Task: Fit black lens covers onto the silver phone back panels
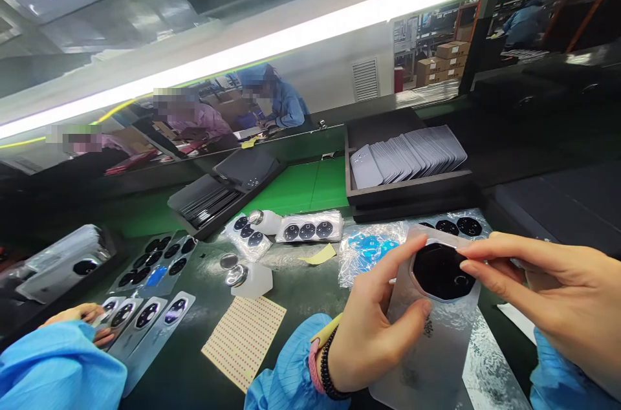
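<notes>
A pale, translucent phone back cover (431, 345) is held up in front of me, tilted, by my left hand (373, 326). My left thumb lies on its face and the index finger at its top edge. A glossy black camera lens cover (439, 273), roughly octagonal, sits on the upper part of that phone cover. At its upper right edge my right hand (548, 287) pinches with thumb and index finger; whether a thin film is between them I cannot tell. Behind my hands lies a plastic sheet of round black lens covers (469, 227).
At left, a co-worker's hand (72, 316) touches a row of phone back covers (145, 326). Metal-capped bottles (257, 279) and a sticker sheet (245, 339) lie mid-bench. Behind are a black tray (412, 183) of grey covers and a blue-spotted plastic bag (359, 248).
</notes>
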`<state>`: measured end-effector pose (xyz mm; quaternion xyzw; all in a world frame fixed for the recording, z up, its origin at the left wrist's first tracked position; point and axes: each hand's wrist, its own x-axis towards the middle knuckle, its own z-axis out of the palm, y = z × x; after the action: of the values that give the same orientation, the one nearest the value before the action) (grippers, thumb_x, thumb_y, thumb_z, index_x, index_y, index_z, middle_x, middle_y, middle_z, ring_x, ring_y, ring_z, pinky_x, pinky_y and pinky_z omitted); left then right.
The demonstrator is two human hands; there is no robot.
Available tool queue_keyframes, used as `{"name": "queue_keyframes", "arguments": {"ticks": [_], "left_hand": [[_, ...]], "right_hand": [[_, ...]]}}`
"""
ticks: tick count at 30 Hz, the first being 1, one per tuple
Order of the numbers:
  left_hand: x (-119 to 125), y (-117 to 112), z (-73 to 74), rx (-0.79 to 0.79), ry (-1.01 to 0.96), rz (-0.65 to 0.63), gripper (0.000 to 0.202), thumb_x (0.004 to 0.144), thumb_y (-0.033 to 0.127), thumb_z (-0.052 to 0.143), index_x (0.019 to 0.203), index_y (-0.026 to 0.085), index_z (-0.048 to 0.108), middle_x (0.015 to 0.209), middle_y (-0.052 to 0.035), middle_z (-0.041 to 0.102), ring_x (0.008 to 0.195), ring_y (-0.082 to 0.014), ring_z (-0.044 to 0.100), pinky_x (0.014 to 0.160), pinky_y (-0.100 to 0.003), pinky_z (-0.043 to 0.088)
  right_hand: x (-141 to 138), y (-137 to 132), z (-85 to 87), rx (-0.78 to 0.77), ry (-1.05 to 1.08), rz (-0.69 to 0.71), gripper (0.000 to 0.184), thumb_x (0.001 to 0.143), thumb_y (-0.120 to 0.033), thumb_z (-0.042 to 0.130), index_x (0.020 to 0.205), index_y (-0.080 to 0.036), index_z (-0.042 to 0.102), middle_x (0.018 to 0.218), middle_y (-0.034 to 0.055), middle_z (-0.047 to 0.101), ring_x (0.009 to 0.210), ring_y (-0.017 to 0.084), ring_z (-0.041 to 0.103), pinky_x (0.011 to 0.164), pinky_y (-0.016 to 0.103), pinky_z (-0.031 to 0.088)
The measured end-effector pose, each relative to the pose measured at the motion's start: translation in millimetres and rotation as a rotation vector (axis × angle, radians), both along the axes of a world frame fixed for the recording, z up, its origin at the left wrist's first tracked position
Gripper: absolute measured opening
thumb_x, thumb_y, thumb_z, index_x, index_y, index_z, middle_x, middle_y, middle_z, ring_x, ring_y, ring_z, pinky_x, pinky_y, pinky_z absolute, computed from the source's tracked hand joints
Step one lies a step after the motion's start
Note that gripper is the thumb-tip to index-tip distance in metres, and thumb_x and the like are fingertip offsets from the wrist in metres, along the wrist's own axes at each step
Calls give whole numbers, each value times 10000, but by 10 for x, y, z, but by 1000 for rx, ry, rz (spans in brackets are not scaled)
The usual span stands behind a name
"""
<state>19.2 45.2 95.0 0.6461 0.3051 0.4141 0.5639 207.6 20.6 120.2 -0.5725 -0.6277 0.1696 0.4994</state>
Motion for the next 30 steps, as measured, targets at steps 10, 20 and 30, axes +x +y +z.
{"name": "queue_keyframes", "arguments": {"ticks": [10,20,30], "left_hand": [[2,-12,2,0,6,0,555,757,118,625,1298,236,587,876,-49,709,1122,-259,604,850,-295,552],[6,-18,3,-14,4,10,506,791,178,647,1293,212,593,823,-55,698,1075,-278,625,876,-359,556],[5,-28,5,-32,-4,8,508,790,160,637,1292,214,587,823,-42,698,976,-236,652,765,-287,564]], "right_hand": [[-36,0,15,24,28,3,200,805,-514,665,744,-346,755,536,-48,646,428,139,549,417,267,475],[-8,7,33,91,-10,69,86,817,-350,682,768,-348,752,598,-36,677,481,159,611,427,266,517],[-69,5,30,264,-99,31,128,835,-285,661,735,-324,730,688,-3,675,567,157,628,474,260,536]]}}
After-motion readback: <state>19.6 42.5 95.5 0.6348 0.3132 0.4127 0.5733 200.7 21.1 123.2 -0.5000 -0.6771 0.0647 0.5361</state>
